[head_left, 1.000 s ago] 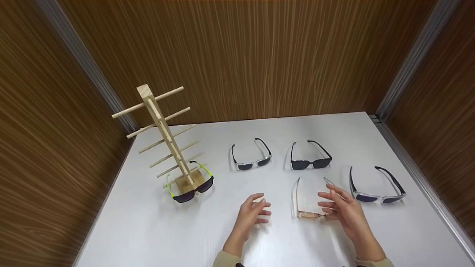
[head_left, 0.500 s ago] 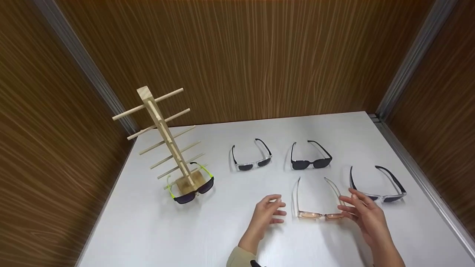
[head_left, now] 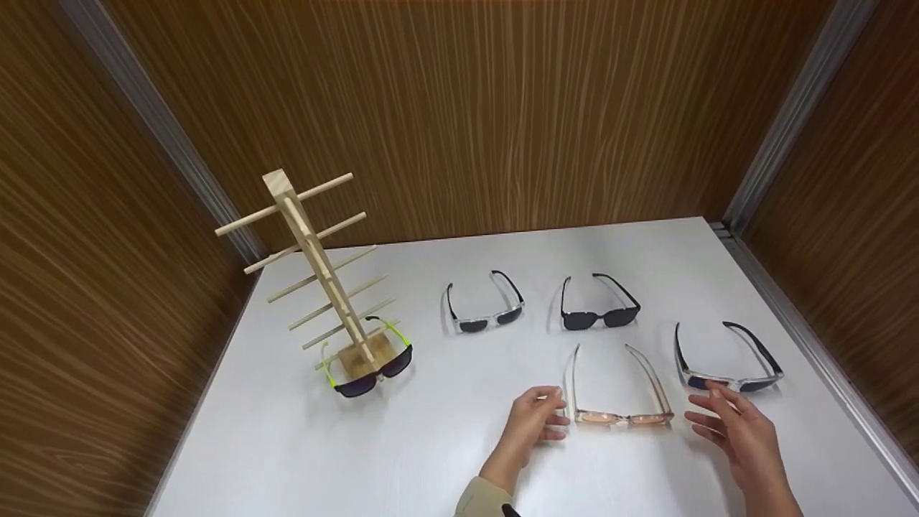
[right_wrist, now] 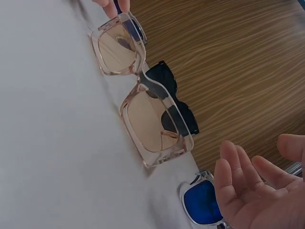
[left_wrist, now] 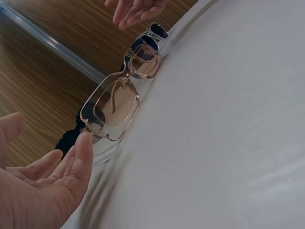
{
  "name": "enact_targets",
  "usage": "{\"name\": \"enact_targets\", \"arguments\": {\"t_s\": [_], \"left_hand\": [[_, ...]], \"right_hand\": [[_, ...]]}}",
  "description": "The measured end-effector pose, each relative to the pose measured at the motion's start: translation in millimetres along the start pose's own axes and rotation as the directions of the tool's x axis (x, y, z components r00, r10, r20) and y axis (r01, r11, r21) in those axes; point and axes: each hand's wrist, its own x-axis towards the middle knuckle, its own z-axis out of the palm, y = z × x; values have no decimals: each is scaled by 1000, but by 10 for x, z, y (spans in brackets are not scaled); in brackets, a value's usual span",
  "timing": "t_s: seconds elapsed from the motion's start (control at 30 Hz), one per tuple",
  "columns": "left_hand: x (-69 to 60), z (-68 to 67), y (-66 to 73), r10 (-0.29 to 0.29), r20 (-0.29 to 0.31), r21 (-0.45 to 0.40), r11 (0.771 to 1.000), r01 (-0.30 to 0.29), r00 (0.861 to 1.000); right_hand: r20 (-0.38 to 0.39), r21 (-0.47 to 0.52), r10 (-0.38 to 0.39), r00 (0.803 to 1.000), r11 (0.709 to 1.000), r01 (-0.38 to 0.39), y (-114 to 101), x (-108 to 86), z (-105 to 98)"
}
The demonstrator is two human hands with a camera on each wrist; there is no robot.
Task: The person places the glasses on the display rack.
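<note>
Clear-framed, peach-tinted glasses (head_left: 609, 418), fully unfolded

The peach glasses (head_left: 624, 419) look to me like glossy, see-through plastic; the stand (head_left: 321, 267) at their ten o'clock is pale, matt wood. Smooth sheen on the tabletop (head_left: 431, 431), woodgrain on the twelve-o'clock wall (head_left: 488, 108), dull metal strip (head_left: 795, 115) at one, cloth sleeve (head_left: 482, 498) at eight.
</note>
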Motion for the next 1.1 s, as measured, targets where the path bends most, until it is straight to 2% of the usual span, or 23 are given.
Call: {"name": "enact_targets", "arguments": {"t_s": [0.1, 0.2, 0.37, 0.57, 0.93, 1.1], "left_hand": [[14, 35, -43, -3, 0, 9, 1000, 3, 1000], [24, 58, -81, -9, -9, 11, 1000, 9, 1000], [33, 101, -110, -33, 4, -6, 999, 33, 999], [41, 150, -109, -49, 18, 41, 998, 48, 999], [55, 196, -125, -39, 29, 88, 996, 36, 999], [51, 203, -141, -20, 33, 103, 995, 17, 999]], "right_hand": [[-46, -87, 83, 995, 992, -87, 44, 30, -12], [-68, -162, 128, 989, 977, -138, 108, 64, 0], [-74, -206, 151, 986, 965, -164, 215, 98, 13], [-57, -230, 214, 975, 948, -221, 297, 114, 28], [-71, -293, 255, 964, 919, -265, 311, 157, 65], [-57, -359, 278, 959, 890, -280, 310, 171, 65]]}}
